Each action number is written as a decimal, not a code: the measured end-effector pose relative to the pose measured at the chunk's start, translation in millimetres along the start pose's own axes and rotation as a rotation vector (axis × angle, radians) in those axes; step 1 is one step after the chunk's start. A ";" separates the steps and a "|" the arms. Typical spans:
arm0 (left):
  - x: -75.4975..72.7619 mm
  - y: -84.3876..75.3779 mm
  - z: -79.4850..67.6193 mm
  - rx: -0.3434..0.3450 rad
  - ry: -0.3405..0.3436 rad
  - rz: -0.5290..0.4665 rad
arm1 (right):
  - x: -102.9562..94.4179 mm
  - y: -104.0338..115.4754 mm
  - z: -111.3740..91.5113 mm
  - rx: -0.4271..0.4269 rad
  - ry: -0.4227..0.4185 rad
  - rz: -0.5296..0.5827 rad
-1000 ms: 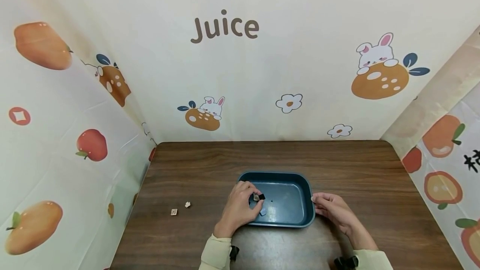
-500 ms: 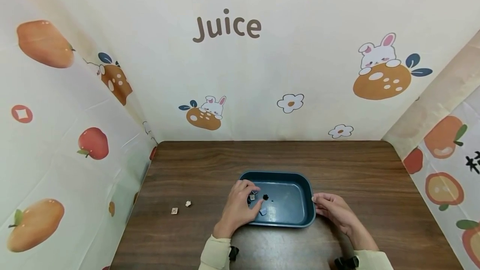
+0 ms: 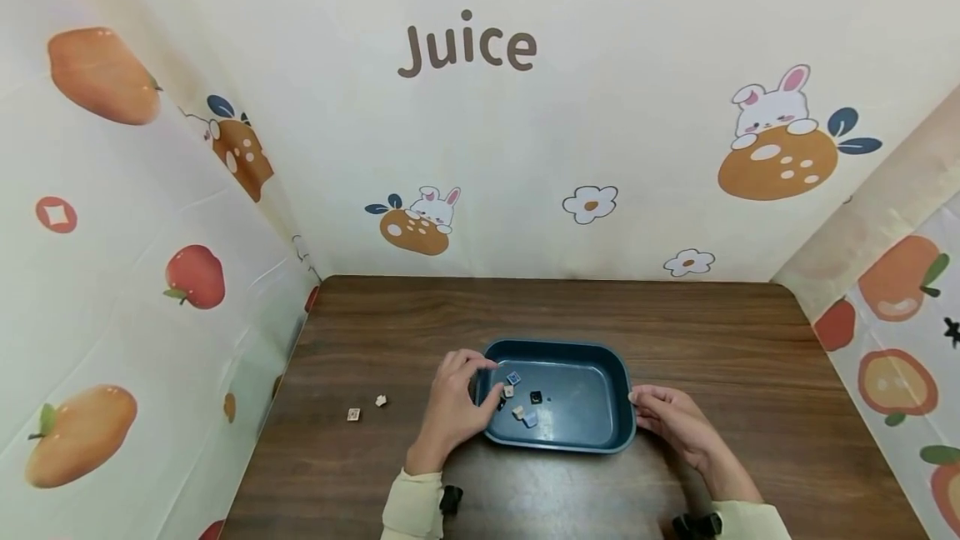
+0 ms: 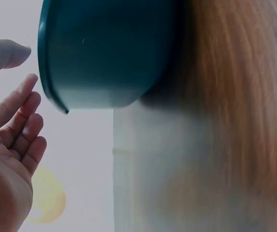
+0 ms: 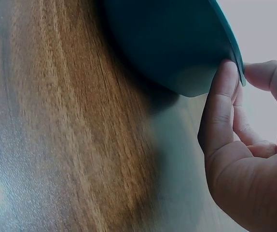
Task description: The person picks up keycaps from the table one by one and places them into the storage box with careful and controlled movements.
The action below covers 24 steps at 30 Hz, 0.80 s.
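A dark blue rectangular tray point(image 3: 581, 407) sits on the wooden table. Several small pieces lie in its left part, among them a blue square point(image 3: 513, 377), a black piece point(image 3: 536, 397), a light blue piece point(image 3: 530, 420) and a cream piece point(image 3: 518, 412). My left hand point(image 3: 453, 402) is at the tray's left edge, thumb and fingers apart, with nothing held; the left wrist view shows the fingers clear of the tray wall point(image 4: 104, 53). At the right end, my right hand point(image 3: 678, 423) pinches the rim between thumb and fingers, as the right wrist view confirms.
Left of the tray, a small square patterned piece point(image 3: 353, 414) and a small whitish piece point(image 3: 381, 400) lie on the wooden table point(image 3: 637, 315). A printed curtain point(image 3: 510, 148) stands behind the table and along both sides.
My left hand has let go of small pieces, among them a black one, into the tray and drawn back left to its edge. The right hand stays on the rim.
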<state>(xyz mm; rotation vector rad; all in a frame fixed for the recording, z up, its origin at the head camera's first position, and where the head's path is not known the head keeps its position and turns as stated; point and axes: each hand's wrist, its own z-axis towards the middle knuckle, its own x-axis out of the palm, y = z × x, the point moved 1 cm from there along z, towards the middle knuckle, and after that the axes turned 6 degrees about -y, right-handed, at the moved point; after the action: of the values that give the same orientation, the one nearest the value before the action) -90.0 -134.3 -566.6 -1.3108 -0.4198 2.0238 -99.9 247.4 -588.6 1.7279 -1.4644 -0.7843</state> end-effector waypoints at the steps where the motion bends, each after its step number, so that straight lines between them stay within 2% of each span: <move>1: -2.1 1.8 0.9 -0.008 -0.001 -0.004 | -0.1 0.4 -0.1 0.003 -0.004 0.001; 7: -15.6 14.4 9.9 -0.034 -0.029 0.013 | -1.2 2.3 0.8 -0.014 -0.009 0.024; 10: -22.5 22.0 9.6 -0.061 -0.043 0.025 | -3.4 2.0 0.8 -0.018 -0.006 0.038; 20: -49.8 54.5 -19.6 -0.178 -0.099 0.088 | -4.8 -1.7 1.2 -0.012 0.035 0.002; 24: -63.1 71.1 -31.6 -0.250 -0.132 0.138 | -3.5 -2.0 2.2 -0.007 0.044 0.006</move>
<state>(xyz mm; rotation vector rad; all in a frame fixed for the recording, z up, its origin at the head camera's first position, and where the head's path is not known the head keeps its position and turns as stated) -71.4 -231.7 -580.2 -1.3892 -0.6783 2.2375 -101.1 250.8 -591.5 1.7243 -1.4344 -0.7431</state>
